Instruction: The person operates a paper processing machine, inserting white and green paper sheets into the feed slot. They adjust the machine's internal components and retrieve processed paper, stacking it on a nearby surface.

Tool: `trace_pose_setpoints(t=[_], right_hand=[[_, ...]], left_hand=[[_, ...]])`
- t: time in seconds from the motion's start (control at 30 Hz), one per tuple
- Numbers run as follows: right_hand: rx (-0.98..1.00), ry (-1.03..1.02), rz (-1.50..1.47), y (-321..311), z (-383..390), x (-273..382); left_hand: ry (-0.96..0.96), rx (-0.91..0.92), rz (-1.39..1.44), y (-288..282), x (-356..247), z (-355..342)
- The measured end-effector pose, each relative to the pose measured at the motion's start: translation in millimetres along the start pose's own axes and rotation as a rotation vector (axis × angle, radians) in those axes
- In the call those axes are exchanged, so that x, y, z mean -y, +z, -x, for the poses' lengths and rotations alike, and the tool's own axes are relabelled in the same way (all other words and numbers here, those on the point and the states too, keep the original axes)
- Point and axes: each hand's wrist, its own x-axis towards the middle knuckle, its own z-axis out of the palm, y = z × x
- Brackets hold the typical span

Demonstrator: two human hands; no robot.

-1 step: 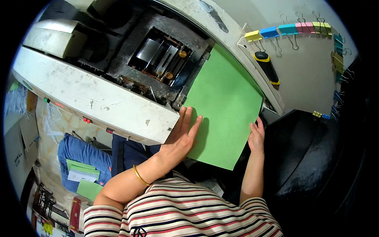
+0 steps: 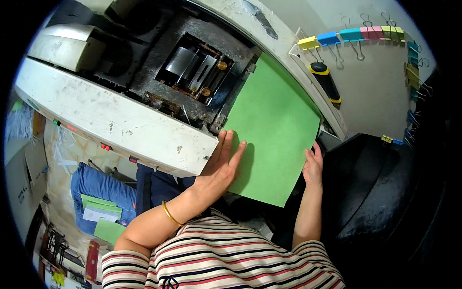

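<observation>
A large green sheet of paper or card [image 2: 274,120] lies against the feed side of a white machine [image 2: 115,115] with an open black and metal middle. My left hand [image 2: 219,166] rests flat on the sheet's left edge, beside the machine's near corner. Its fingers are stretched out and hold nothing. At the sheet's lower right edge, my right hand [image 2: 313,166] has its fingers and thumb closed on the rim. Whether more sheets lie under the top one, I cannot tell.
Several coloured binder clips [image 2: 351,36] line a grey panel at the upper right. A black and yellow utility knife [image 2: 326,84] is on that panel. At left, green and white papers [image 2: 101,212] lie on blue cloth [image 2: 103,185]. A black surface [image 2: 370,192] spreads at right.
</observation>
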Motion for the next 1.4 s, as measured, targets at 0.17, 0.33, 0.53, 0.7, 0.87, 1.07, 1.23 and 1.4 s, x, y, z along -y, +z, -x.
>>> trace_pose_setpoints(t=[0.17, 0.33, 0.53, 0.7, 0.87, 1.07, 1.23, 1.4], right_hand=[[0.009, 0.021, 0.015, 6.6, 1.3, 4.0], [0.006, 0.015, 0.005, 5.2, 2.9, -2.1], [0.003, 0.01, -0.003, 4.1, 0.4, -7.5], [-0.003, -0.009, -0.003, 1.4, 0.3, -10.5], [-0.041, -0.008, -0.012, 1.7, -2.6, -12.0], [-0.058, -0.012, -0.024, 6.2, -2.8, -12.0], [-0.058, -0.018, -0.02, 8.5, -2.7, -11.3], [-0.039, -0.015, -0.03, 5.1, -3.7, -14.6]], left_hand=[[0.002, 0.039, -0.044, -5.4, 1.7, 1.7], [-0.002, 0.036, -0.076, -3.8, 4.2, 1.7], [-0.02, 0.013, -0.099, -1.8, 3.2, -0.7], [-0.018, -0.011, -0.067, 0.5, 5.0, -1.8], [-0.009, -0.024, -0.057, -0.6, 6.1, -5.5], [0.001, -0.031, -0.042, -4.5, 6.8, -12.4], [-0.005, -0.04, -0.012, -4.2, 5.8, -13.5], [0.009, -0.02, -0.109, -0.8, 7.2, -12.5]])
